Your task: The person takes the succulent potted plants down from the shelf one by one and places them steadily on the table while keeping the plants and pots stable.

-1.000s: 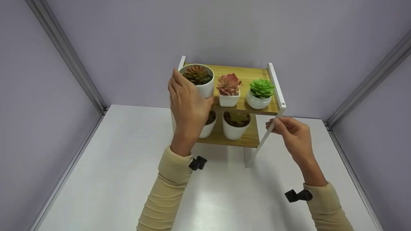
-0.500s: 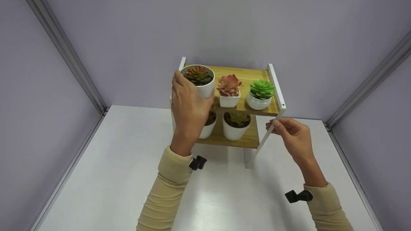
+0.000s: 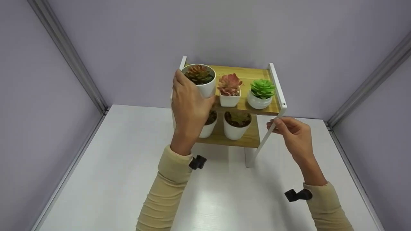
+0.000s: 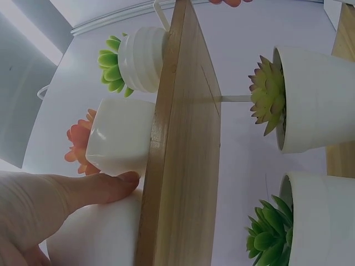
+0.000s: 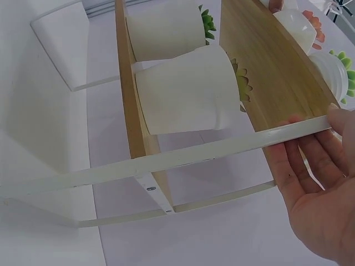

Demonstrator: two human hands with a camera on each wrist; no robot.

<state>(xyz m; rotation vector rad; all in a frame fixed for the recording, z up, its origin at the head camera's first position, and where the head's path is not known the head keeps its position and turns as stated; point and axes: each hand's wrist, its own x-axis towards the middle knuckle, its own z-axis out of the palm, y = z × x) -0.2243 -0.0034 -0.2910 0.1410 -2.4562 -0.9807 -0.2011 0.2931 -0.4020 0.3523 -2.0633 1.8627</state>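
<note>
"Pot (image 3: 207, 90) in your left hand (image 3: 191, 104): where does it sit?"

"Upright at the left end of your top shelf (image 3: 247, 73), with your fingers curled round it and your thumb on the side by the square pot (image 3: 230, 101)."

"And your right hand (image 3: 296, 134)?"

"You pinch the white frame (image 3: 266, 138) between thumb and fingers, just below the top shelf's right end."

"What else stands near you?"

"The square pot holds a pink plant (image 3: 230, 84); right of it is a round pot (image 3: 259, 101) with a green plant (image 3: 263, 88). On your bottom shelf (image 3: 221, 140) stand two white pots (image 3: 236, 131), the left one partly hidden by your left hand."
</note>
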